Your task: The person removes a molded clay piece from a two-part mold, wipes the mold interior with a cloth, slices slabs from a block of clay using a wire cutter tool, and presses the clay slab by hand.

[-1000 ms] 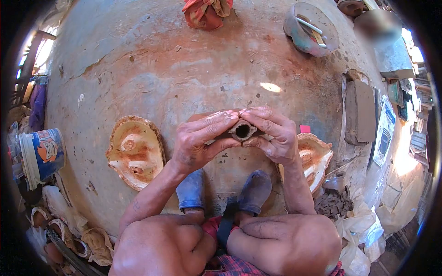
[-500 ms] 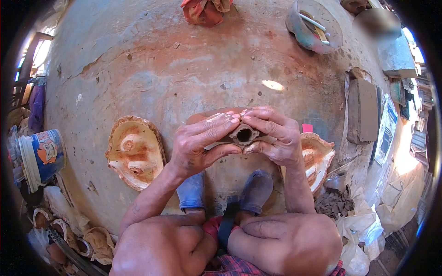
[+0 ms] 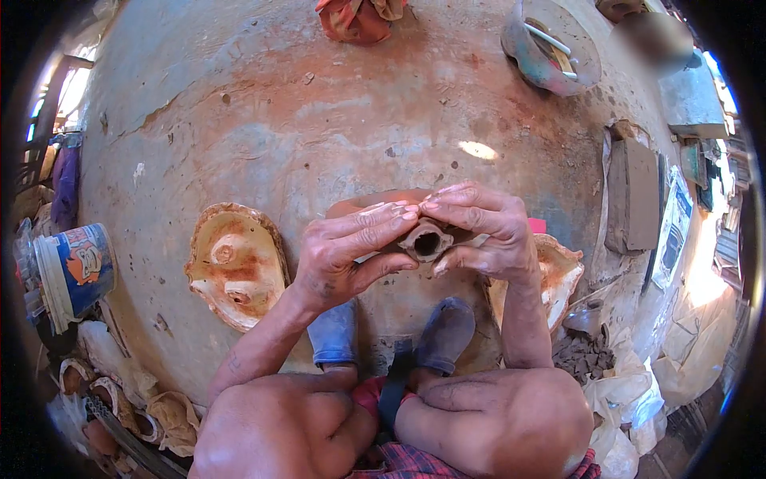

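Above the floor between my feet is a brown hollow clay piece [image 3: 412, 244], its round tubular opening facing up at me. My left hand [image 3: 339, 251] is wrapped round its left side, with fingertips at the top of the neck and the thumb below. On the other side, the fingers of my right hand [image 3: 495, 231] press the upper edge, while its thumb lies beside the rim. Much of the clay body is hidden behind both hands. A pale mould half [image 3: 239, 275] with raised shapes inside lies left of my hands, and a similar mould half [image 3: 558, 275] is partly covered by my right forearm.
A wrapped red bundle [image 3: 357, 22] and a basin [image 3: 523, 60] holding sticks stand farther off. At right are a grey clay block [image 3: 634, 199] and clay scraps [image 3: 584, 353]. A bucket [image 3: 84, 267] and clutter line the left.
My right hand has shifted slightly right, its thumb and wrist turning outward from the clay neck. My left hand stays nearly in place. The whole view has shifted a little.
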`<state>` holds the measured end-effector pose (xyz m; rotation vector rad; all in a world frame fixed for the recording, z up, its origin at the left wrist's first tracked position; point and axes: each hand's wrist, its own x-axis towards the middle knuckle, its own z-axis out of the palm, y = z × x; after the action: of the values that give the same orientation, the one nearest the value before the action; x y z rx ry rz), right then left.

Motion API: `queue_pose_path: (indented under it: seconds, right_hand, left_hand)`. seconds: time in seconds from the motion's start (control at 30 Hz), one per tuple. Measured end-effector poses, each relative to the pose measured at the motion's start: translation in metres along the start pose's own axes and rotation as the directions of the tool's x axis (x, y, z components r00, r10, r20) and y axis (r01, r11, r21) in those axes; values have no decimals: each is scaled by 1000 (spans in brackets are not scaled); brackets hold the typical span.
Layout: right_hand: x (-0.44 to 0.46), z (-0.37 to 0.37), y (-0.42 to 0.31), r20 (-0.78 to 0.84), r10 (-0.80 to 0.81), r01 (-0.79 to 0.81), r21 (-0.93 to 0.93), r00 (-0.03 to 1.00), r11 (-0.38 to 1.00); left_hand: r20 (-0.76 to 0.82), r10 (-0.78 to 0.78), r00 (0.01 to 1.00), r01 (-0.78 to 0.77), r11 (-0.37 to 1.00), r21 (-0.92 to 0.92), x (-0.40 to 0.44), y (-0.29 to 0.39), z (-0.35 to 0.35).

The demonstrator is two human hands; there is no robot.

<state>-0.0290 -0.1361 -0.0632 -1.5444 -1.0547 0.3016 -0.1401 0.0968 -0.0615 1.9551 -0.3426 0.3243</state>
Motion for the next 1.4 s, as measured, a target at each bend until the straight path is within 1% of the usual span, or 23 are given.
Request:
queue_pose_path:
  seconds: [0.07,0.13,0.17,0.3,0.37,0.47,0.57,0.6,0.63,0.67,0.7,0.73,0.77,0.8,0.87,0.93,1.07,1.17,1.2,1.27,1.3,1.33,1.4]
  right_hand:
    - [-1,1,-1,-7,35,-35,-19,999,999]
    - [-2,4,1,-12,-12,11,-92,1000,996]
    - [-2,4,-1,-11,-13,12,-91,1000,996]
    - [-3,8,-6,-38,-10,5,-129,999,992]
    - [-5,10,-5,-59,-26,17,-152,998,988]
    - [-6,12,-5,-85,-33,17,-185,996,983]
    - [-8,10,-7,-78,-17,1,-205,997,979]
    - [-9,8,-11,-78,25,-43,-229,997,973]
    - [-11,5,-13,-78,67,-85,-252,995,964]
    - [-14,1,-13,-72,64,-80,-250,995,965]
    - [-19,-3,-13,-93,135,-157,-299,986,941]
    - [-24,-7,-12,-115,204,-231,-342,972,911]
    - [-29,-11,-10,-95,243,-261,-351,965,899]
    - [-33,-11,-7,-89,237,-253,-343,967,904]
    - [-41,-7,-1,-70,316,-319,-368,946,873]
    - [-46,1,7,-83,308,-316,-376,948,871]
    - [-47,5,7,-120,298,-321,-388,947,864]
    - [-47,7,8,-135,274,-306,-388,952,869]
    - [-46,7,6,-136,275,-306,-389,952,869]
    - [-43,7,0,-229,293,-348,-260,928,901]
    - [-47,5,1,-233,292,-350,-263,928,899]
    - [-54,1,5,-221,330,-382,-271,918,883]
    - [-66,-1,12,-217,372,-423,-285,903,860]
  left_hand:
    - [8,5,1000,-5,1000,8,0,0,0]
    - [28,-5,1000,5,1000,11,-2,-2,-1]
    - [47,-14,999,13,1000,15,-2,-2,-2]
    - [9,-25,1000,25,1000,7,-1,2,-1]
    - [37,11,999,-14,998,64,-3,-1,0]
    - [23,29,999,-32,995,95,-4,0,2]
    - [34,45,998,-48,997,63,-4,-4,-1]
    - [31,44,999,-46,997,65,-4,-3,-4]
    - [75,-38,996,34,998,56,-4,-1,-10]
    - [117,-120,986,114,992,52,-5,-1,-17]
    - [151,-118,981,107,991,80,-12,-12,-24]
    - [144,-127,981,115,989,88,-19,-19,-28]
    - [135,-190,973,171,976,136,-25,-24,-32]
    - [125,-250,960,225,957,182,-30,-28,-35]
    - [123,-275,954,255,955,154,-39,-35,-35]
    - [143,-244,959,223,963,148,-45,-43,-31]
    - [129,-203,971,185,973,141,-49,-48,-28]
    - [133,-210,969,187,968,169,-51,-48,-27]
    - [137,-184,973,155,968,196,-51,-49,-27]
    - [145,-153,978,119,968,221,-51,-48,-27]
    - [107,-138,985,110,967,232,-50,-44,-27]
    - [70,-122,990,102,965,240,-49,-42,-26]
    - [68,-129,989,110,964,240,-57,-49,-22]
